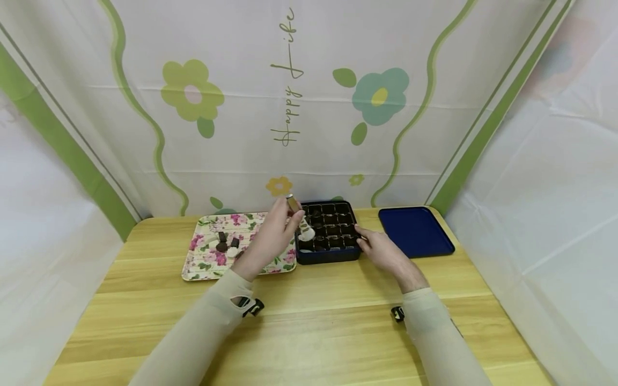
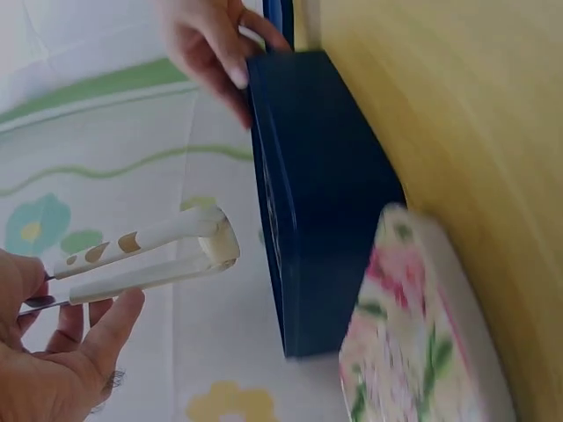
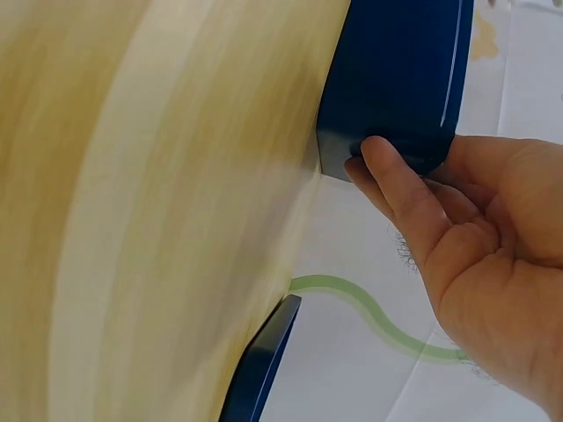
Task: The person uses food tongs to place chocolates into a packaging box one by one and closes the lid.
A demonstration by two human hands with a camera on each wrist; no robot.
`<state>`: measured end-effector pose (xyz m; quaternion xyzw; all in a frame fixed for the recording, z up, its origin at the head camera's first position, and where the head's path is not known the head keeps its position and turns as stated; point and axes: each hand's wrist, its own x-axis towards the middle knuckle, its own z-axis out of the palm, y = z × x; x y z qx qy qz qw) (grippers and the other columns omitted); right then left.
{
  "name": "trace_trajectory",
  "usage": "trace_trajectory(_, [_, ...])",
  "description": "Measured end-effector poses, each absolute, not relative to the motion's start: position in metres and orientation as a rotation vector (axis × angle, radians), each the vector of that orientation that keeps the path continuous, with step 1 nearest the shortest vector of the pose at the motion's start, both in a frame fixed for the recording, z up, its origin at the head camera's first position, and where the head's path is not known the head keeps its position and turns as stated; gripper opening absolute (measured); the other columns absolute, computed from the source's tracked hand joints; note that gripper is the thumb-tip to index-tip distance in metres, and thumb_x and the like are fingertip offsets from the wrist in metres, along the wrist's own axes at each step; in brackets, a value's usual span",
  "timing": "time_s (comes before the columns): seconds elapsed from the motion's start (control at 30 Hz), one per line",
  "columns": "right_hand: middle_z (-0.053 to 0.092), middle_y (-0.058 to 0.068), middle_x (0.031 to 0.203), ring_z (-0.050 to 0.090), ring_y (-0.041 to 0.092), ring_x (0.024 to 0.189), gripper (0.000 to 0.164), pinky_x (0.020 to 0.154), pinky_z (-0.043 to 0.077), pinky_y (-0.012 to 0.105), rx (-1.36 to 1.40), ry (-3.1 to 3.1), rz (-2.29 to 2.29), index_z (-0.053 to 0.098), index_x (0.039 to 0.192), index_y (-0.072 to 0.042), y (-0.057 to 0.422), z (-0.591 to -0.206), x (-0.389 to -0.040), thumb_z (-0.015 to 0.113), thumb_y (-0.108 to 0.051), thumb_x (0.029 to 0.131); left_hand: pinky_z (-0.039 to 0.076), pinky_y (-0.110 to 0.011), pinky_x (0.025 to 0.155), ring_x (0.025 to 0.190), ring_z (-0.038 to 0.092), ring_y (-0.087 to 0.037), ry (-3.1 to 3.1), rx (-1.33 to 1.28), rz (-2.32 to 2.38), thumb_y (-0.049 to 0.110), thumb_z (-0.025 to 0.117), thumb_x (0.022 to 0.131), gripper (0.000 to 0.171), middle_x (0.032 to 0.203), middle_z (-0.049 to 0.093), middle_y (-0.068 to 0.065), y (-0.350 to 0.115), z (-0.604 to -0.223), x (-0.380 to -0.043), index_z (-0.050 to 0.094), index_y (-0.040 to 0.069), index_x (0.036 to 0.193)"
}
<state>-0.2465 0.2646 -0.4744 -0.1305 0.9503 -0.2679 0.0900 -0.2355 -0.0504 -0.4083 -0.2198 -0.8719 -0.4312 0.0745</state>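
My left hand (image 1: 276,228) holds a pair of small tongs (image 2: 132,255), white with gold marks. A cream-coloured piece (image 2: 218,244) sits between the tong tips, which overlap the left column of a dark blue box (image 1: 301,256) in the head view. Black compartments (image 1: 333,220) fill the box. At its right wall, my right hand (image 1: 383,249) grips the box, thumb and fingertips against the side and rim. Left of the box lies a floral tray (image 1: 193,271) carrying several dark and white chocolate-like pieces (image 1: 221,246), partly hidden by my left forearm.
A flat dark blue lid (image 1: 415,230) lies on the wooden table (image 1: 318,332), right of the box. Behind the table hangs a white flowered curtain (image 1: 241,107), with more white cloth at both sides. The tray's right edge stands close beside the box.
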Motion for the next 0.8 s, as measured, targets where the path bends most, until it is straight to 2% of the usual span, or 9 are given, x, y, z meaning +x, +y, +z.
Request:
trace_trajectory(0.13, [0.051,0.001,0.071,0.038,0.012,0.049,0.054,0.056,0.040,0.029,-0.405,2.835,-0.807,0.035,0.165,-0.013,0.265,-0.474,-0.247,0.050,-0.020,0.113,0.054,-0.029,0.077,0.094,0.055,-0.015,-2.611,-0.669,-1.287,0.035,0.046,0.113,0.021,0.114,0.051,-0.002,-0.027,-0.413,-0.234,0.051,0.018,0.124])
trace_trajectory(0.33, [0.064,0.009,0.094,0.036,0.010,0.047,0.053,0.056,0.040,0.028,-0.406,2.852,-0.804,0.037,0.163,-0.011,0.265,-0.474,-0.248,0.050,-0.019,0.113,0.050,-0.027,0.073,0.091,0.051,-0.013,-2.625,-0.657,-1.219,0.040,0.044,0.113,0.022,0.113,0.048,-0.001,0.002,-0.423,-0.232,0.050,0.020,0.122])
trace_trajectory(0.5, [0.059,0.009,0.081,0.036,0.011,0.047,0.054,0.056,0.041,0.029,-0.397,2.847,-0.804,0.037,0.163,-0.011,0.264,-0.474,-0.248,0.051,-0.019,0.112,0.049,-0.026,0.070,0.085,0.051,-0.012,-2.642,-0.669,-1.180,0.043,0.042,0.113,0.024,0.110,0.048,0.000,0.018,-0.433,-0.232,0.050,0.021,0.120])
trace_trajectory(0.57, [0.061,0.011,0.083,0.035,0.011,0.048,0.053,0.058,0.041,0.029,-0.394,2.849,-0.809,0.037,0.163,-0.011,0.264,-0.474,-0.248,0.051,-0.019,0.112,0.049,-0.026,0.068,0.083,0.051,-0.013,-2.660,-0.667,-1.172,0.044,0.042,0.113,0.025,0.110,0.047,-0.001,0.022,-0.436,-0.233,0.050,0.021,0.118])
trace_trajectory(0.6, [0.066,0.014,0.091,0.035,0.011,0.048,0.053,0.059,0.041,0.030,-0.396,2.853,-0.809,0.037,0.163,-0.010,0.264,-0.474,-0.248,0.051,-0.019,0.112,0.049,-0.026,0.068,0.083,0.051,-0.013,-2.671,-0.662,-1.168,0.044,0.042,0.113,0.026,0.110,0.047,-0.001,0.023,-0.438,-0.233,0.050,0.021,0.117])
trace_trajectory(0.67, [0.072,0.021,0.118,0.035,0.011,0.048,0.053,0.061,0.042,0.030,-0.418,2.864,-0.802,0.038,0.162,-0.008,0.264,-0.475,-0.248,0.051,-0.018,0.112,0.048,-0.027,0.069,0.082,0.051,-0.013,-2.686,-0.659,-1.169,0.045,0.042,0.113,0.026,0.111,0.046,-0.001,0.026,-0.440,-0.234,0.050,0.020,0.116])
trace_trajectory(0.73, [0.065,0.021,0.142,0.034,0.011,0.048,0.053,0.063,0.042,0.029,-0.417,2.870,-0.801,0.038,0.162,-0.009,0.264,-0.475,-0.248,0.052,-0.018,0.112,0.049,-0.027,0.070,0.084,0.052,-0.013,-2.691,-0.657,-1.169,0.045,0.042,0.113,0.027,0.112,0.046,-0.001,0.027,-0.441,-0.235,0.050,0.020,0.116])
trace_trajectory(0.8, [0.065,0.023,0.141,0.034,0.011,0.048,0.054,0.061,0.042,0.029,-0.426,2.871,-0.791,0.038,0.163,-0.008,0.264,-0.475,-0.249,0.051,-0.018,0.112,0.050,-0.027,0.072,0.086,0.052,-0.012,-2.679,-0.663,-1.180,0.045,0.042,0.113,0.027,0.113,0.046,-0.001,0.027,-0.441,-0.237,0.050,0.020,0.118])
